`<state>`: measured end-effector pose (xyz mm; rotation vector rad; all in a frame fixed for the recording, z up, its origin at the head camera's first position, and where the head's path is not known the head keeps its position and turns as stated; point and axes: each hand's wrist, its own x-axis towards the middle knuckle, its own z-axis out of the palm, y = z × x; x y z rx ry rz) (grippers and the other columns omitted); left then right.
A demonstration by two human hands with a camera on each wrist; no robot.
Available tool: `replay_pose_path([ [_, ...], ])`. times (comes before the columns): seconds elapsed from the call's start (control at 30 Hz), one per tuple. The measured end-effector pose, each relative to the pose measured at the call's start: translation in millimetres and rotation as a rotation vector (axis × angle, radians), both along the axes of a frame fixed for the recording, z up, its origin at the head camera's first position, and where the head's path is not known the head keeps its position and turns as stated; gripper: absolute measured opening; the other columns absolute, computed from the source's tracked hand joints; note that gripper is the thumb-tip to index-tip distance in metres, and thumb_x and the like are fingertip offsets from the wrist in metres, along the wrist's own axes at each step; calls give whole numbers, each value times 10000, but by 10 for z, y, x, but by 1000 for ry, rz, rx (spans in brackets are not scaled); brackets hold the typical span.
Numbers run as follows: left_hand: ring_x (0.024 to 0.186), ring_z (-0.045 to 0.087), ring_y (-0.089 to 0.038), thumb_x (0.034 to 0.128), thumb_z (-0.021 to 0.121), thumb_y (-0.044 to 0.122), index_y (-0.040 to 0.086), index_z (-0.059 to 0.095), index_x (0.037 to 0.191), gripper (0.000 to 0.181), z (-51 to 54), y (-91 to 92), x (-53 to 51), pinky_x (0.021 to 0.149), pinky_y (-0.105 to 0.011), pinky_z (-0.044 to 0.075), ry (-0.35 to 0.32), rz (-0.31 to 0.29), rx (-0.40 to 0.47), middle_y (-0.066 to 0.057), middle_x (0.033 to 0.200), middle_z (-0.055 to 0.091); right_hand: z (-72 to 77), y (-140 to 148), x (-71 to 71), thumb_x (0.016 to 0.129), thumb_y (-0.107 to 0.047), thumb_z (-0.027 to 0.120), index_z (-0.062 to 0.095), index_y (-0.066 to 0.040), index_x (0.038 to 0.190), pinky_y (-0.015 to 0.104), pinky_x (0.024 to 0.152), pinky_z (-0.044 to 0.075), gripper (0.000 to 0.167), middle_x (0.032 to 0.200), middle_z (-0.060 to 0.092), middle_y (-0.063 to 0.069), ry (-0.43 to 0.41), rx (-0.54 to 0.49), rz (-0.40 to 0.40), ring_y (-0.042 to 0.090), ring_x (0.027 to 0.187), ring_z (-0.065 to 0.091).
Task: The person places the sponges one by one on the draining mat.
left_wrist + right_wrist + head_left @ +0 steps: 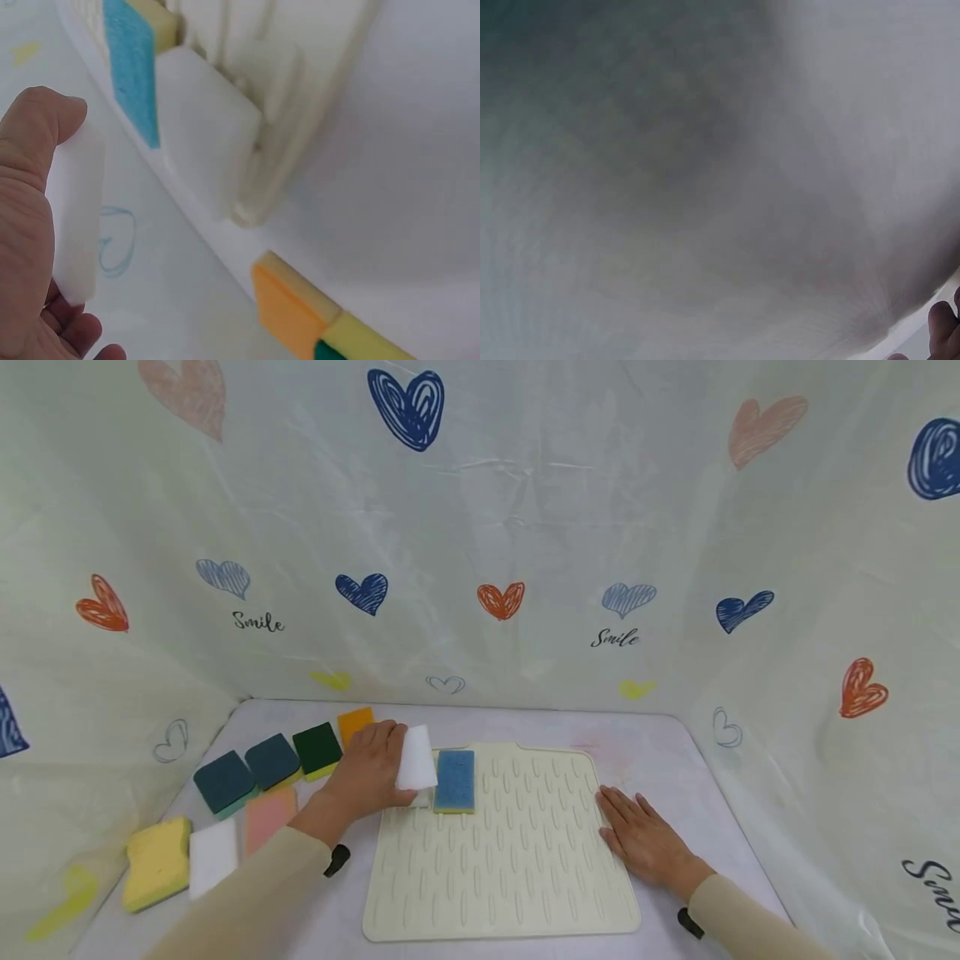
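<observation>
My left hand [365, 770] holds a white sponge [416, 758] between thumb and fingers, above the top left corner of a cream ridged mat [517, 877]. In the left wrist view, the thumb lies along one end of that sponge [77, 217]. Below it, a second white sponge [206, 124] lies on the mat's corner, mostly hidden from the head view. Beside that one sits a blue sponge with a yellow underside [454, 779]. My right hand [643, 837] rests flat at the mat's right edge, fingers extended and holding nothing. The right wrist view is mostly blurred.
Left of the mat, several sponges lie on the white table: orange [354, 723], dark green [317, 748], two blue-grey ones [272, 761], pink [268, 817], white [213, 857] and yellow [157, 862]. A heart-printed curtain [555, 543] encloses the table's back and sides.
</observation>
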<state>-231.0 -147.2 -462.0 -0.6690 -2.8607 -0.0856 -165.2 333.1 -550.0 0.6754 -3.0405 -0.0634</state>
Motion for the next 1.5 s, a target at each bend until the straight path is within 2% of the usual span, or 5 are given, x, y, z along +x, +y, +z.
replay_pose_path([
  [0.33, 1376, 447, -398, 792, 873, 582, -52, 365, 1547, 1109, 49, 432, -95, 1207, -549, 391, -114, -43, -13, -244, 1544, 456, -25, 1, -41, 1119, -387, 473, 416, 6, 1595, 601, 1248, 315, 620, 1672, 398, 169, -3, 20, 0, 355, 1550, 388],
  [0.57, 1342, 466, -398, 786, 881, 550, -52, 427, 1501, 1039, 57, 671, -171, 1155, -550, 420, -159, -111, 9, -232, 1485, 494, -26, 1, -36, 1119, -382, 474, 422, 12, 1590, 607, 1245, 316, 616, 1668, 400, 180, -10, 4, 2, 365, 1546, 390],
  [0.87, 1411, 446, -368, 826, 830, 532, -8, 436, 1541, 978, -14, 988, -284, 1195, -538, 379, -271, -134, -12, -182, 1538, 476, -29, 6, -21, 1123, -382, 466, 413, 14, 1593, 610, 1245, 313, 617, 1674, 390, 180, -28, -4, -3, 368, 1550, 382],
  [1.17, 1475, 416, -347, 835, 811, 593, 28, 419, 1580, 1014, -175, 1178, -388, 1220, -527, 360, -303, -127, -55, -150, 1576, 467, -51, 7, -30, 1119, -381, 479, 418, 14, 1591, 608, 1238, 328, 619, 1669, 396, 184, -12, -7, 6, 370, 1543, 393],
  [1.5, 1502, 381, -333, 857, 803, 589, 30, 386, 1605, 1023, -254, 1285, -358, 1241, -519, 329, -333, -137, -93, -140, 1610, 440, -52, 9, -20, 1118, -382, 484, 419, 15, 1590, 607, 1234, 336, 620, 1668, 398, 185, -14, -9, 1, 368, 1539, 400],
])
